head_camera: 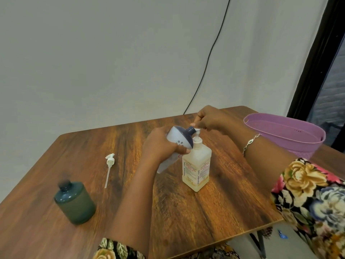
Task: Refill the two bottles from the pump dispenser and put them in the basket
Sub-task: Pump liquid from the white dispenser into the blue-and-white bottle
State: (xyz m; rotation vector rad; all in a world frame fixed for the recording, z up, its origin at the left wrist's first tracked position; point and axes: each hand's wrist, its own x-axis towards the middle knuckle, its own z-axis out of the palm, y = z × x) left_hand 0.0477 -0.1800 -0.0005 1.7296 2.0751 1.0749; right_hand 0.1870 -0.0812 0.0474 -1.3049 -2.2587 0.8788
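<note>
Fingers (pixel 182 150) of my left hand (pixel 158 144) wrap the white bottle (pixel 179 137), tilted mouth-to-nozzle at the pump dispenser (pixel 197 165); my right hand (pixel 211 118) grips its pump head. The green bottle (pixel 74 202) waits far left of it (seemingly unfilled); the basket (pixel 285 135), to its right, holds neither.

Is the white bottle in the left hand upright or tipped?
Tipped: the left hand holds the white bottle slanted, its dark neck at the spout of the pump dispenser.

The only camera rides on my head, facing forward and down over the table (pixel 56 165) toward the wall (pixel 93 53) behind it (wide lens, so the edges bend); the table sits close below me.
</note>
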